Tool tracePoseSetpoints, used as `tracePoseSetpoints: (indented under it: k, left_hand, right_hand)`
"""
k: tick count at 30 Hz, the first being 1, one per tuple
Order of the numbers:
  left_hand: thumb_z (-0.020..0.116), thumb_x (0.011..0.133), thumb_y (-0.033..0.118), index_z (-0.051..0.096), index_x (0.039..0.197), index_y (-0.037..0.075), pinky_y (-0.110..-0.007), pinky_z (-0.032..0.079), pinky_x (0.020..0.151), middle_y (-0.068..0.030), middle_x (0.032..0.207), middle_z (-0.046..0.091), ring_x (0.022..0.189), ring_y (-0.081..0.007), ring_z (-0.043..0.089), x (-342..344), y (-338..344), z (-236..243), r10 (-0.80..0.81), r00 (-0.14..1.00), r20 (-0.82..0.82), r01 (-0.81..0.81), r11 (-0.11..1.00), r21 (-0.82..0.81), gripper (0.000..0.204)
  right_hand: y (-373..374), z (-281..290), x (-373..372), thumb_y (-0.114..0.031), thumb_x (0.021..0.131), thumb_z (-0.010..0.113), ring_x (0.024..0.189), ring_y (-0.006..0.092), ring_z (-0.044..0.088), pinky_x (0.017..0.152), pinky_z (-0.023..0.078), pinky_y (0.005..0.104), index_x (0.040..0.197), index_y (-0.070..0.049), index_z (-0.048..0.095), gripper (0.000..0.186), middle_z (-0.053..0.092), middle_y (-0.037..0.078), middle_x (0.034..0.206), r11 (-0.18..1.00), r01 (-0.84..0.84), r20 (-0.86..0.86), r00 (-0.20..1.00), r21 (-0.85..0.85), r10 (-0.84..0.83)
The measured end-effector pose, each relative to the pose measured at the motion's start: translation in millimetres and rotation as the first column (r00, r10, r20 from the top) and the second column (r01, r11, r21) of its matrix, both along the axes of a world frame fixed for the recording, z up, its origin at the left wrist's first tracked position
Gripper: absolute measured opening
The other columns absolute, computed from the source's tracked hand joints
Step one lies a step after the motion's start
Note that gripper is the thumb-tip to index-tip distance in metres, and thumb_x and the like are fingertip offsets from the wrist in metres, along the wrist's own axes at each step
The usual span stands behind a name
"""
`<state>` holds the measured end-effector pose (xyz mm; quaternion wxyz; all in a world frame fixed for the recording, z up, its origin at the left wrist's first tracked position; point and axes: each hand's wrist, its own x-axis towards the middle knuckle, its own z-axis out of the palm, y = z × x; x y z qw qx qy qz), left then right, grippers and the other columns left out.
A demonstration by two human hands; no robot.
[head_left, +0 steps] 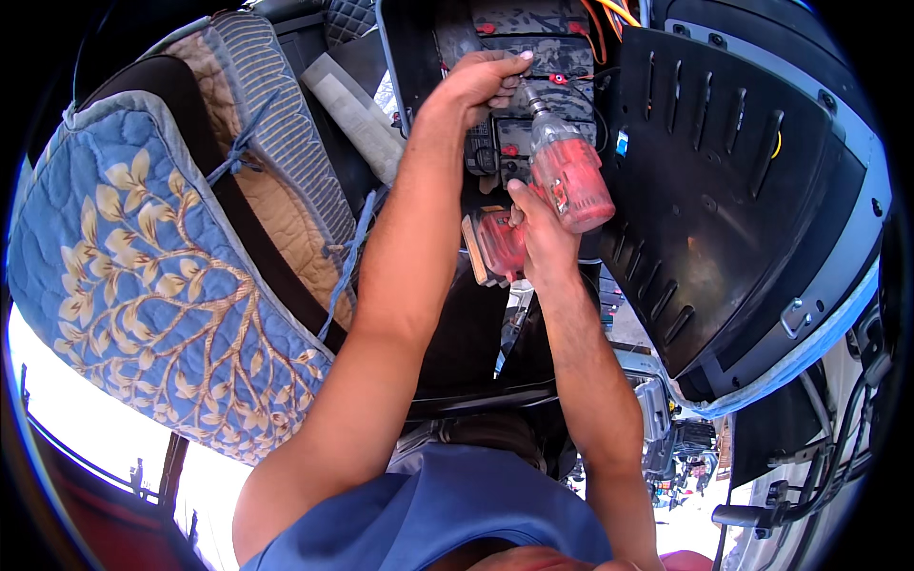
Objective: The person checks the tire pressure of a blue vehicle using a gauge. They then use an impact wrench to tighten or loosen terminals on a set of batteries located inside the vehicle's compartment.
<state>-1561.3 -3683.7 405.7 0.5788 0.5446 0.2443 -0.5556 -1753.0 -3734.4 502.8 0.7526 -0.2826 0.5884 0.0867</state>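
Clearly, everything here turns on the line of the drill [574,181], because its nose points straight at your other fingers. You have it in your right hand [549,228], which is closed around the handle; the thumb side shows, while most of the other fingers are hidden beneath. The battery pack [500,246] sticks out on the left of that hand.

The drill's long axis slants away from you, from the broad red rear at lower right up and a little left to the slim bit [524,89]. That tip lies over the dark blocks [533,63] in the open compartment, and whether it touches anything there you cannot tell from this angle.

Your left hand [478,84] is the nearer one to the tip, just beside it on the left. Its index finger reaches across toward the right, beyond the bit, and the other fingers curl in below. Whether they pinch the bit or some small part is too hard to tell.

Red caps [559,79] dot the blocks near your fingertips, and the slotted black panel [700,209] stands to the right of the drill.
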Motion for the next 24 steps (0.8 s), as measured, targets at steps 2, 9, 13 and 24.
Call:
tracePoseSetpoints:
  k: [2,9,13,24]
  left_hand:
    - [0.058,0.102,0.021,0.063,0.091,0.002,-0.024,0.028,0.047,0.0039,0.066,0.046,0.056,-0.0077,0.036,-9.4,-8.4,-12.3,0.118,0.991,-0.066,-0.116,0.993,0.033,0.023]
    - [0.058,0.097,0.004,0.055,0.104,0.005,-0.026,0.037,0.049,-0.0019,0.072,0.053,0.06,-0.0106,0.047,-47.4,-30.2,-50.9,0.203,0.979,-0.038,-0.192,0.963,0.191,0.008]
    - [0.065,0.091,0.006,0.057,0.099,0.003,-0.028,0.039,0.046,-0.0046,0.074,0.058,0.057,-0.0131,0.05,-62.2,-45.1,-66.9,0.113,0.993,0.045,-0.12,0.964,0.239,0.012]
    - [0.08,0.08,0.022,0.064,0.099,-0.002,-0.041,0.053,0.089,-0.0201,0.098,0.073,0.097,-0.0344,0.071,-67.5,-54.9,-73.4,-0.317,0.887,0.336,0.035,0.772,0.635,0.035]
  right_hand:
    - [3.2,-9.0,4.4,-0.003,0.087,0.073,0.063,0.0086,0.054,0.056,0.046,0.0273,0.108,-0.006,0.058,0.026,0.059,0.001,0.082,0.998,0.055,-0.016,0.998,0.009,-0.055]
    - [7.5,-17.8,9.8,-0.004,0.087,0.072,0.061,0.0139,0.054,0.059,0.045,0.0304,0.09,-0.008,0.06,0.012,0.055,0.0,0.07,0.962,0.257,-0.108,0.963,0.086,-0.248]
    - [18.1,-35.1,0.3,-0.004,0.089,0.07,0.061,0.0144,0.055,0.059,0.047,0.0311,0.088,-0.008,0.059,0.011,0.055,0.0,0.07,0.949,0.312,-0.12,0.945,0.039,-0.306]
    - [12.0,-33.3,26.7,-0.004,0.086,0.064,0.063,0.0158,0.059,0.058,0.051,0.0315,0.088,-0.008,0.058,0.007,0.058,0.001,0.077,0.931,0.36,-0.189,0.92,0.059,-0.344]
